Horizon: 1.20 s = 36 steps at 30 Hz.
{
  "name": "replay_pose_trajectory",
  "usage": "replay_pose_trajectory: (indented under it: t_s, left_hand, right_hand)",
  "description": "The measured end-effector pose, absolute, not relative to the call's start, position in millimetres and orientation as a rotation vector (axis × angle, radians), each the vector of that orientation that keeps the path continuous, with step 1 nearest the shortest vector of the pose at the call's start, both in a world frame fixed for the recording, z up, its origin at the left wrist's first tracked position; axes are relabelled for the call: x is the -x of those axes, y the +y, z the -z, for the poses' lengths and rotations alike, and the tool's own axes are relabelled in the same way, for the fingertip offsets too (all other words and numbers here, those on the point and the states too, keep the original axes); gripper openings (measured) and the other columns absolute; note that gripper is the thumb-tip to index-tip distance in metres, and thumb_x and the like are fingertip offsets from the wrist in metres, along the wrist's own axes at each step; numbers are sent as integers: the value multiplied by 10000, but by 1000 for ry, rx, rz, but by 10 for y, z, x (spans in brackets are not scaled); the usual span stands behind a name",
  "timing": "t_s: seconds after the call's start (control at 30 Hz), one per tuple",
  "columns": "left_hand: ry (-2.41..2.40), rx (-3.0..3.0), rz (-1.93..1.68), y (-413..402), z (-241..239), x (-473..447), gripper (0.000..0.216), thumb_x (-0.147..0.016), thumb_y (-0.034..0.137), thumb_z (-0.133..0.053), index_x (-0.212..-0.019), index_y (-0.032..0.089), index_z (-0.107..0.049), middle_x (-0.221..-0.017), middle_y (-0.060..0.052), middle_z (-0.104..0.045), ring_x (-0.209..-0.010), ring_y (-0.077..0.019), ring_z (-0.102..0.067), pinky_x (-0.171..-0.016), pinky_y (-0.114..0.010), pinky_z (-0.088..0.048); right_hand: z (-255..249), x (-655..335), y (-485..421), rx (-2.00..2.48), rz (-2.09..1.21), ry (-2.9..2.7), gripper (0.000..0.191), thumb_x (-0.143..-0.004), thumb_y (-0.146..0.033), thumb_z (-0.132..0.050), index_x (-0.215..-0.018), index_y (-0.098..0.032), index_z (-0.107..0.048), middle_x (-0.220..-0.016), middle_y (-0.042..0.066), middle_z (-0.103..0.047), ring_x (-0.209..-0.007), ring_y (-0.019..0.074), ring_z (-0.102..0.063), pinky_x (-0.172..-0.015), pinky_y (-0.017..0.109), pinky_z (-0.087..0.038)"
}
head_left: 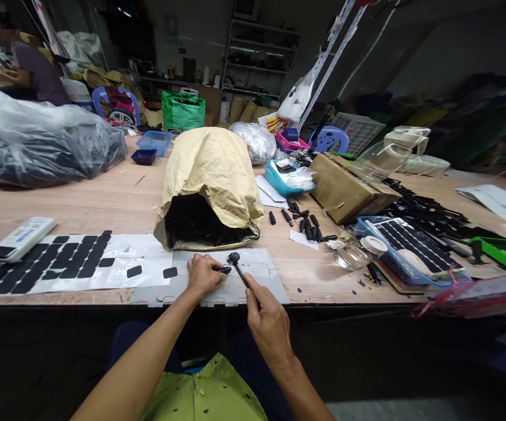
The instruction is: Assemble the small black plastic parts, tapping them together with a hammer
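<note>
My right hand point(269, 318) is wrapped round the handle of a small hammer point(238, 269) with a dark rounded head. The hammer's head is up beside the fingertips of my left hand point(204, 275), over a grey board point(253, 289) at the table's front edge. The left fingers are pinched on a small black part point(224, 270), mostly covered by them. Just behind the board lies a tan paper sack point(213, 169), its mouth facing me and dark pieces inside. Left of the board, rounded black pads point(89, 263) stick to a white sheet point(137, 248).
A white device point(20, 238) lies at left, with a big plastic bag point(47, 140) behind it. Several black cylindrical parts point(309, 225), a cardboard box point(347, 187), a clear jar point(350, 257) and a blue basket point(411, 251) are at right. A person point(38, 70) sits far left.
</note>
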<state>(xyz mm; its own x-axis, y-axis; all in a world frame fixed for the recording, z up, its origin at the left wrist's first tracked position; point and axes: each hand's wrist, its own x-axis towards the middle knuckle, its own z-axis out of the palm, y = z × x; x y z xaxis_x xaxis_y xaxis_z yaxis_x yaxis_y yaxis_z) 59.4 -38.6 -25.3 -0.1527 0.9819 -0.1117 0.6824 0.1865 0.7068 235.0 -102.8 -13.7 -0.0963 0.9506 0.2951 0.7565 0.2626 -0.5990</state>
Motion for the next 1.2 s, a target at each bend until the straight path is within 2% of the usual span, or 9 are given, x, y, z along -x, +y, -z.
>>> replay_pose_trajectory:
  t_s: [0.2,0.3,0.47,0.57,0.67,0.8,0.93,1.03,1.2]
  left_hand:
    - [1876,-1631,-679,-412,287,-577,181,-678,265,-742,-856,291,-765,-917,13,-716,-1063,-260,-495,-942,-409,-313]
    - [1849,-1638,-720,-414,286,-567,410,-685,246,-729,-1085,334,-716,-908,24,-701,-1026,-248,-489,-941,-409,-303]
    - [1779,-1648,-804,-402,283,-549,891,-663,193,-712,-1472,328,-363,-911,36,-688,-1021,-233,-476,-968,-398,-278]
    - [1767,-1640,-829,-396,296,-543,1025,-656,187,-706,-1533,306,-189,-904,39,-682,-1037,-234,-476,-974,-397,-265]
    - [1779,-1633,-829,-395,308,-542,1064,-646,196,-714,-1540,293,-145,-895,39,-673,-1038,-238,-480,-973,-399,-263]
    - [1780,-1621,-828,-402,303,-540,958,-647,202,-726,-1493,291,-286,-906,38,-686,-1043,-235,-488,-963,-387,-271]
    - [1798,-1675,-738,-400,288,-536,404,-690,265,-740,-1086,304,-671,-939,23,-713,-1043,-248,-485,-937,-396,-282]
    - [1802,-1703,-689,-390,287,-535,159,-702,335,-759,-853,294,-726,-976,20,-725,-1053,-258,-476,-928,-405,-285]
    - [1806,-1753,-668,-385,302,-533,170,-715,362,-758,-874,304,-738,-969,15,-710,-1043,-252,-475,-911,-405,-282]
  right_hand:
    - [183,-2313,-1062,1515,-356,-1975,400,-962,-232,-416,-1308,-297,-608,-1061,34,-717,-928,157,-690,-842,224,-520]
    - [197,-2320,-1058,1535,-353,-2003,395,-962,-238,-422,-1302,-303,-610,-1058,27,-716,-913,157,-691,-828,224,-523]
    - [189,-2337,-1047,1548,-370,-1986,397,-962,-240,-416,-1302,-298,-611,-1054,29,-714,-878,151,-692,-799,219,-523]
    - [206,-2328,-1044,1550,-375,-2008,407,-961,-238,-415,-1320,-293,-598,-1017,32,-717,-855,152,-695,-756,212,-522]
    - [231,-2314,-1032,1566,-392,-2044,410,-953,-227,-418,-1312,-294,-604,-978,26,-722,-868,161,-699,-729,214,-523]
    - [221,-2331,-1001,1563,-454,-1978,397,-949,-245,-426,-1293,-302,-617,-1080,23,-719,-954,167,-693,-819,236,-532]
    - [190,-2385,-976,1549,-517,-1859,385,-951,-297,-439,-1289,-287,-622,-1207,28,-687,-1072,173,-662,-942,271,-513]
    - [197,-2424,-983,1567,-551,-1806,381,-940,-320,-455,-1271,-273,-638,-1234,37,-678,-1118,187,-646,-968,299,-513]
    - [250,-2470,-1023,1572,-611,-1739,380,-929,-336,-471,-1248,-244,-657,-1241,62,-675,-1141,214,-639,-971,346,-524]
